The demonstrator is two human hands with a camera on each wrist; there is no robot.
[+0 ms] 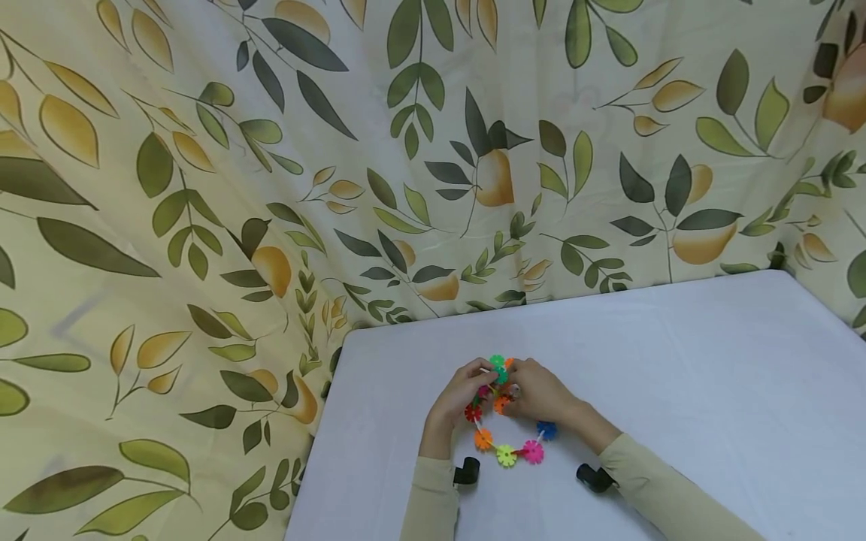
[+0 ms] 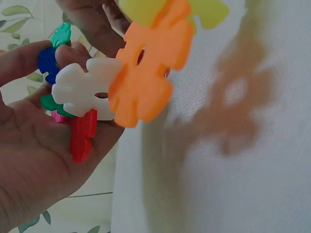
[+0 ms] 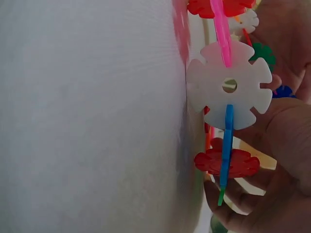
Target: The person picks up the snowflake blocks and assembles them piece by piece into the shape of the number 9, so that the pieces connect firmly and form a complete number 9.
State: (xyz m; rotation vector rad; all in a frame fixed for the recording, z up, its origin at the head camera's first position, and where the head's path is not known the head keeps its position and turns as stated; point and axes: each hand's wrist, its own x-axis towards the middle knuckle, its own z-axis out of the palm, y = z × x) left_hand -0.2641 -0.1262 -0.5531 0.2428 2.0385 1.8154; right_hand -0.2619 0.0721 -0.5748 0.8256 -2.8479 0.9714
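Observation:
A chain of flower-shaped plastic discs (image 1: pixel 506 455) hangs in a loop between both hands, close over the white table. My left hand (image 1: pixel 462 392) pinches its upper part near a green disc (image 1: pixel 498 362). From the other side my right hand (image 1: pixel 541 391) grips the chain, its fingers partly hidden. In the left wrist view, a blue disc (image 2: pixel 47 60) sits at the fingers, with a white disc (image 2: pixel 77 92), a red disc (image 2: pixel 83 136) and an orange disc (image 2: pixel 143 90) nearer the camera. The right wrist view shows another white disc (image 3: pixel 206 82) slotted onto a blue disc (image 3: pixel 227 136).
The white-covered table (image 1: pixel 676 376) spreads around the hands, its far edge meeting a leaf-patterned curtain (image 1: pixel 406 188). Black wrist devices (image 1: pixel 467 471) sit at both cuffs, close to the tabletop.

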